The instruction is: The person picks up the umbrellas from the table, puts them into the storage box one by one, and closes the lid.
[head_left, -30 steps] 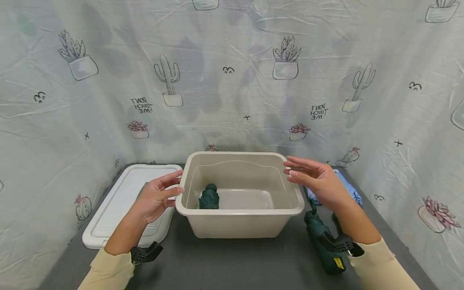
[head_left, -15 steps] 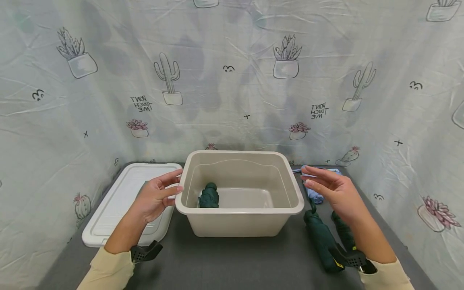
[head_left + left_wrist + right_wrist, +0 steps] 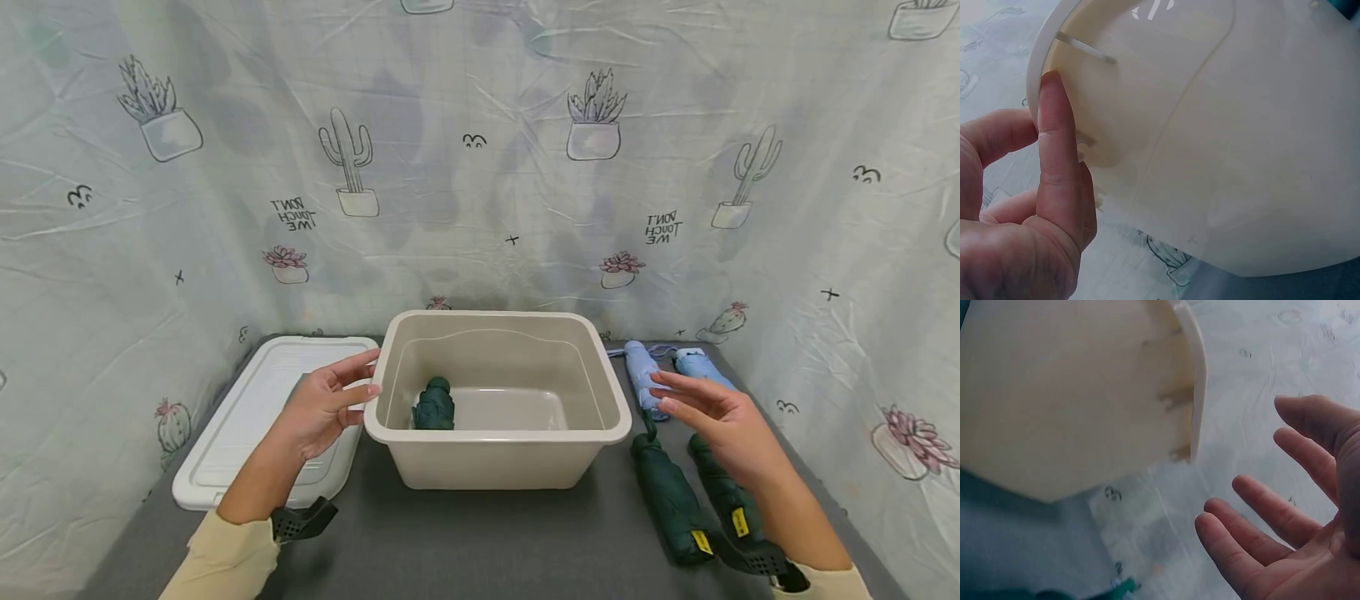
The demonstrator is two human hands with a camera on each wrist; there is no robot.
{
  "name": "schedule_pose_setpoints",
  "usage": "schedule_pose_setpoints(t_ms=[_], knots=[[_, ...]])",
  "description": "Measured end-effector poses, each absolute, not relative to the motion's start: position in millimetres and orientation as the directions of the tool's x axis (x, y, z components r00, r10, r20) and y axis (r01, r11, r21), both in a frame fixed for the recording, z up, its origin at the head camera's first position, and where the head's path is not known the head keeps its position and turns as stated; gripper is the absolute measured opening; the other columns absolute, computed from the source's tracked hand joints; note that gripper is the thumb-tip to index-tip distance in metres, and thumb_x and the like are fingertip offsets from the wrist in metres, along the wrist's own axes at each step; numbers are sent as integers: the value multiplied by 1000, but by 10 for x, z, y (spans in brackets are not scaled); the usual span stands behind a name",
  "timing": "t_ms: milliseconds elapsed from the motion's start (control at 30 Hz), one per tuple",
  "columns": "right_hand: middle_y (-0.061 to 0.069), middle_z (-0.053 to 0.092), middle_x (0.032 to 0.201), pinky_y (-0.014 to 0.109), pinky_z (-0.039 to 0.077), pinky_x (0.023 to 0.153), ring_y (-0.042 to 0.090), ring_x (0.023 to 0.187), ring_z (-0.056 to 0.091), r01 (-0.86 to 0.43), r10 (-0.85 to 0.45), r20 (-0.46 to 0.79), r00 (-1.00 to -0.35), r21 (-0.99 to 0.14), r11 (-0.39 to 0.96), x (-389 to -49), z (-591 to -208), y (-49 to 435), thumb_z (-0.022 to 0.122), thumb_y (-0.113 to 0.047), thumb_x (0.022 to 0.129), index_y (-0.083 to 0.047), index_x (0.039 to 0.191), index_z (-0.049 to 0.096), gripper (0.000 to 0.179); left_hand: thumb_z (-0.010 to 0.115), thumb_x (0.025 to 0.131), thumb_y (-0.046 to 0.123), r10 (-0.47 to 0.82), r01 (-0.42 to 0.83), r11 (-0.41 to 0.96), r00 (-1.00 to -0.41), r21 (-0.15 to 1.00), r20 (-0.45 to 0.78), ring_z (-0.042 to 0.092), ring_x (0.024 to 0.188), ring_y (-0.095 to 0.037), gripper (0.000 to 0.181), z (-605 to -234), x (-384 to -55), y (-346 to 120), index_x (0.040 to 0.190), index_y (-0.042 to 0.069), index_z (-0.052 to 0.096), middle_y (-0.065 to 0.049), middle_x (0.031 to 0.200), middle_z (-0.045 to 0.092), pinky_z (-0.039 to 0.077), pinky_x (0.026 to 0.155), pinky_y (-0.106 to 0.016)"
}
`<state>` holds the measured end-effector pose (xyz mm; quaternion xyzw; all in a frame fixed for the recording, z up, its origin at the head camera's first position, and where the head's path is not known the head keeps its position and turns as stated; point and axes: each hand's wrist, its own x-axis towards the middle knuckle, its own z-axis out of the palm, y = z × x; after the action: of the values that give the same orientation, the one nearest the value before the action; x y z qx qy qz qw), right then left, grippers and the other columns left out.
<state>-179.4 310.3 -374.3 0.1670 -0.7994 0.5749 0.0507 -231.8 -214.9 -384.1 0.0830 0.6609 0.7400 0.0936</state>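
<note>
A beige plastic bin (image 3: 495,463) stands mid-table with a dark green folded umbrella (image 3: 433,406) inside, at its left. My left hand (image 3: 324,410) is at the bin's left rim, thumb and fingertips touching it from outside; in the left wrist view one fingertip lies just under the rim (image 3: 1034,78). My right hand (image 3: 716,421) hovers to the right of the bin, fingers spread and holding nothing. It partly covers a light blue folded umbrella (image 3: 641,367). Two more dark green folded umbrellas (image 3: 667,500) with yellow tags lie below it, the outer one (image 3: 723,483) partly behind the wrist.
A white lid (image 3: 300,354) lies flat at the left, partly behind my left forearm. Another light blue folded umbrella (image 3: 699,364) lies at the back right. A cactus-print curtain (image 3: 480,192) hangs behind and around the grey table (image 3: 465,550).
My right hand has moved away from the bin's right rim, rightward and down, uncovering the blue umbrellas and the outer green one. The left hand stays at the rim.
</note>
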Motion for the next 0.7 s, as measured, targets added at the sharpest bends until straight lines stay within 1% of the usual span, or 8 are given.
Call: schedule_pose_setpoints(t_ms=[133,333,433,700], knots=[[-17,71,127,10,53,91,-2,117,66,-286,-175,235,-956,-882,374,-1765,-3798,3190,60,-7,103,1,144,56,42,70,96,6,245,-26,-118,-969,993,4,74,100,-15,67,-3846,-2312,-2147,156,1,40,-5,120,62,65,78,-35],[-22,68,126,11,54,87,-9,115,63,-239,-146,192,-971,-841,485,-1713,-3881,3337,62,-15,103,-5,145,56,44,70,96,6,243,-23,-142,-970,990,13,74,101,-15,67,-3853,-2298,-2145,156,1,39,-5,120,62,64,79,-35],[-24,66,127,12,55,86,-10,115,62,-207,-133,162,-978,-837,506,-1682,-3916,3420,62,-18,103,-7,147,55,45,70,96,6,243,-23,-145,-970,989,13,74,101,-16,67,-3850,-2291,-2141,156,1,40,-5,120,62,64,79,-36],[-31,61,127,13,55,86,-13,116,59,-178,-126,131,-983,-834,523,-1621,-4027,3590,66,-19,101,-4,145,56,48,70,96,6,247,-28,-150,-969,988,10,74,100,-15,66,-3832,-2295,-2144,155,1,41,-5,119,62,64,79,-36]])
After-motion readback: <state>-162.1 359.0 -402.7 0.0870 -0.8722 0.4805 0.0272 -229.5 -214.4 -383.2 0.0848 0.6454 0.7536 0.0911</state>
